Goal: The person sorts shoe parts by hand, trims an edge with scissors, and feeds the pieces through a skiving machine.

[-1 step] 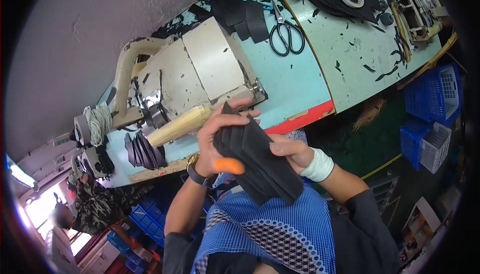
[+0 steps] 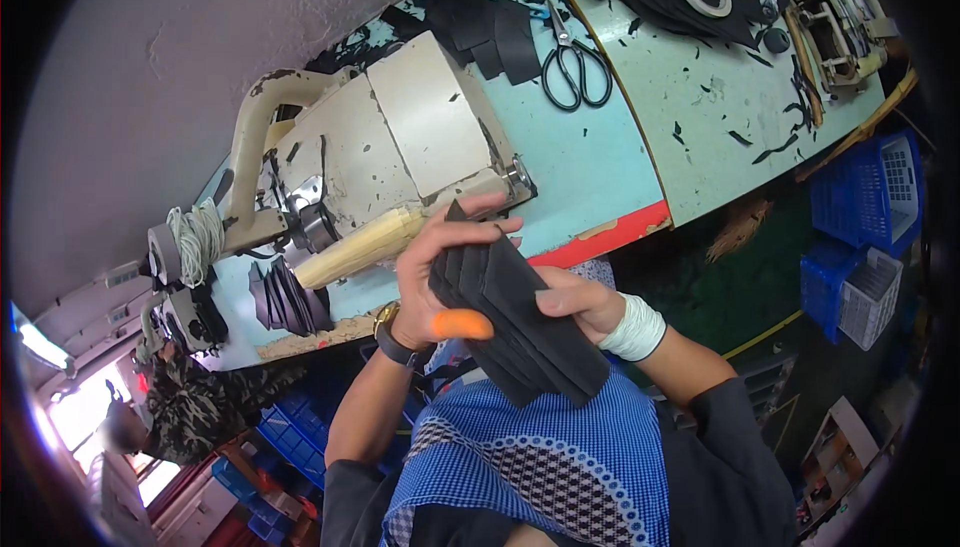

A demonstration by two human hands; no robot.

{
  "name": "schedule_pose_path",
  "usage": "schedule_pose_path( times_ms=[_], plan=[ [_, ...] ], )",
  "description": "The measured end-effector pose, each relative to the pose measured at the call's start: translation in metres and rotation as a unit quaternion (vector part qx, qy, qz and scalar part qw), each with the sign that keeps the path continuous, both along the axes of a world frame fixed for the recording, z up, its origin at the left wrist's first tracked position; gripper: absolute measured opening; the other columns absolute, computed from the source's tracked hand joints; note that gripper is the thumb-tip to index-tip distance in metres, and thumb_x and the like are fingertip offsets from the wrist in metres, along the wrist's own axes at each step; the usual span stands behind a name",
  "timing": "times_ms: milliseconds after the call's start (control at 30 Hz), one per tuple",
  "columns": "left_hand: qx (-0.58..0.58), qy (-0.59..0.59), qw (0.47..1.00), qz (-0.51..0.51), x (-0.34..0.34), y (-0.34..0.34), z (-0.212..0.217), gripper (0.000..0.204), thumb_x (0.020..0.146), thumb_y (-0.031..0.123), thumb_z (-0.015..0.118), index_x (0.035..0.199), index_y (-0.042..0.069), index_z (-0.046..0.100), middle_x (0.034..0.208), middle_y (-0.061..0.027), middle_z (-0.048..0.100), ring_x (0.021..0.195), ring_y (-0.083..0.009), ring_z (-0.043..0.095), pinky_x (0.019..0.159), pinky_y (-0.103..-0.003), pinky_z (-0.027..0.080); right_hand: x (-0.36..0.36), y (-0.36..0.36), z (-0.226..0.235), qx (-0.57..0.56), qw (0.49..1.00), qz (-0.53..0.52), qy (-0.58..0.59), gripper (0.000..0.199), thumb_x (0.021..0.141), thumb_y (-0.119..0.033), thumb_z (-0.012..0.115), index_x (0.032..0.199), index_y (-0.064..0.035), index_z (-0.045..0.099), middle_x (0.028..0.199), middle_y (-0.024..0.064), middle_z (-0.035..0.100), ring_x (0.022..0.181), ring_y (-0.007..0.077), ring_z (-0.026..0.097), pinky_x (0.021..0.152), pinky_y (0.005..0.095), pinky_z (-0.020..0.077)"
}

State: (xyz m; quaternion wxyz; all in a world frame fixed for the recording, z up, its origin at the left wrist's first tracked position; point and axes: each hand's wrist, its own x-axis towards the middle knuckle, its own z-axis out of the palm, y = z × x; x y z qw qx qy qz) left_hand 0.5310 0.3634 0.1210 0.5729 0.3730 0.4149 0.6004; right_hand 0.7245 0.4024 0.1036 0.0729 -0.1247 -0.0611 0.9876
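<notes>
Pale turquoise worktop (image 2: 580, 172) with a red front strip (image 2: 605, 232) runs slantwise across the room, and at its near edge the left hand (image 2: 415, 277) grips the upper end of a stack of thin, flat, dark pieces with angled ends (image 2: 525, 322), its fingers curled over the top and its thumb, sheathed in a bright orange cover (image 2: 462, 324), pressed along the side. The right hand (image 2: 590, 309) grasps the stack's other side, thumb flat on the uppermost face, remaining fingers mostly hidden. The stack is held slanting between both hands, in front of the worktop and over a blue checked apron with a patterned panel (image 2: 590, 437).

A gold-cased watch with a dark strap (image 2: 393, 347) circles the left wrist; a white wrapping (image 2: 638, 329) covers the right. Just beyond the left fingers lie a pale yellow tapered cylinder (image 2: 360, 247) and a worn cream machine with a curved arm (image 2: 430, 117). More dark pieces (image 2: 290, 297) stand bunched to the left. Farther out are black-handled metal scissors (image 2: 562, 37), scattered black flat sheets (image 2: 490, 32) and, off to the right, blue plastic crates (image 2: 840, 197).
</notes>
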Motion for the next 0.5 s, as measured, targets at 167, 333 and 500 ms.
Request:
schedule_pose_path(
  times_ms=[167,333,500],
  plan=[
    [0.026,0.091,0.994,-0.057,-0.013,-0.008,-0.016,0.054,0.073,0.018,0.082,0.119,0.0,0.061,0.134,-0.0267,0.046,0.113,-0.035,0.061,0.096,-0.044,0.052,-0.009,-0.001,-0.012,-0.052,0.999,0.0,-0.005,0.072,0.088,-0.034,0.062,0.138,0.0086,0.032,0.126,0.0223,0.053,0.11,0.0269,0.061,0.095,0.0365,0.0508],
    [0.04,0.143,0.989,-0.028,-0.008,-0.002,-0.013,0.053,0.079,0.022,0.077,0.125,0.002,0.06,0.132,-0.0258,0.052,0.116,-0.0368,0.058,0.097,-0.046,0.049,-0.02,-0.001,0.0,-0.026,0.999,0.019,0.026,0.06,0.089,-0.029,0.062,0.131,0.0081,0.041,0.114,0.0187,0.061,0.101,0.0232,0.065,0.088,0.0348,0.054],
    [0.024,0.369,0.927,0.063,-0.024,-0.007,0.007,0.037,0.086,0.025,0.072,0.115,0.003,0.067,0.123,-0.02,0.061,0.112,-0.0296,0.061,0.097,-0.037,0.046,0.007,0.029,0.001,0.133,0.938,-0.145,-0.285,0.041,0.085,-0.018,0.068,0.116,0.0057,0.057,0.099,0.0112,0.067,0.085,0.0181,0.067,0.077,0.0316,0.0554]
  ],
)
